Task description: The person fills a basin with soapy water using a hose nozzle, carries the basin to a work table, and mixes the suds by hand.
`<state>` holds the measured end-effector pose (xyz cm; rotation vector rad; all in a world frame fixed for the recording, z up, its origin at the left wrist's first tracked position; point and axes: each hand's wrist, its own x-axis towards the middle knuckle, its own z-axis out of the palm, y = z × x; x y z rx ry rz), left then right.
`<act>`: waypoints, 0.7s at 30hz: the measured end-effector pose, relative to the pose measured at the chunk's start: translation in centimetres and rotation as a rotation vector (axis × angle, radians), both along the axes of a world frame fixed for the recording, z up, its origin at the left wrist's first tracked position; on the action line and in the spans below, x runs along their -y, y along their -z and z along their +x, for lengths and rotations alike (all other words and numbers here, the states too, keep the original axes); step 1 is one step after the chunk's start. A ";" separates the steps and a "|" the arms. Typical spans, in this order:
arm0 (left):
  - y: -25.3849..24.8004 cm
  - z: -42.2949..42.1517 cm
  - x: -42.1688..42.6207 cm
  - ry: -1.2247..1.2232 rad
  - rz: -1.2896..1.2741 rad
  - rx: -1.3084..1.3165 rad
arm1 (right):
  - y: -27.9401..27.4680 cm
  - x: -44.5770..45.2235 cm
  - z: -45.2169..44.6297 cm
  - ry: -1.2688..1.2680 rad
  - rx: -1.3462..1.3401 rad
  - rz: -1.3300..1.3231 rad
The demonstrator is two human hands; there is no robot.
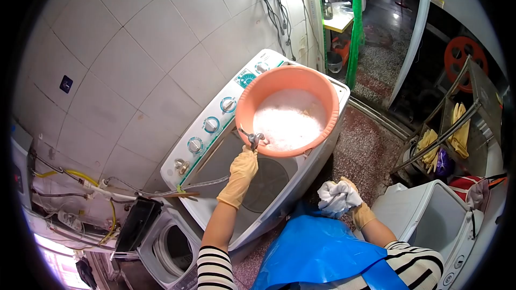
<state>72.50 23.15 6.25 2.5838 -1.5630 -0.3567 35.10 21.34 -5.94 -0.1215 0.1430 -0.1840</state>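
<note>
An orange basin (pixel 243 96) of foamy water (pixel 290 118) stands on the right end of a white washing machine (pixel 215 129). My left hand (pixel 243 174), in a cream rubber glove, is closed on a small metal tap (pixel 253 138) at the basin's near left rim. A clear hose (pixel 207 183) runs from the left towards that hand. Gloved as well, my right hand (pixel 361 212) holds a bunched white cloth (pixel 338 197) over the floor, beside the blue apron (pixel 322 247). The cloth covers part of its fingers.
Another washer (pixel 169 241) stands at the lower left, and a white machine (pixel 430 209) at the lower right. Yellow gloves (pixel 428 147) hang on a metal rack (pixel 462 91) at the right. A doorway with a green curtain (pixel 355 32) lies beyond the basin.
</note>
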 end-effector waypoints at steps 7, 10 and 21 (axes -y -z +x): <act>-0.1 -0.2 0.1 -0.035 0.000 -0.012 | 0.7 0.0 0.3 -0.082 0.115 0.065; 0.0 -0.2 -0.1 -0.010 -0.030 -0.014 | 0.7 -0.3 0.2 -0.048 0.021 0.028; -0.3 -0.4 -0.1 -0.024 -0.009 -0.014 | -2.2 -0.6 0.7 0.003 0.046 -0.052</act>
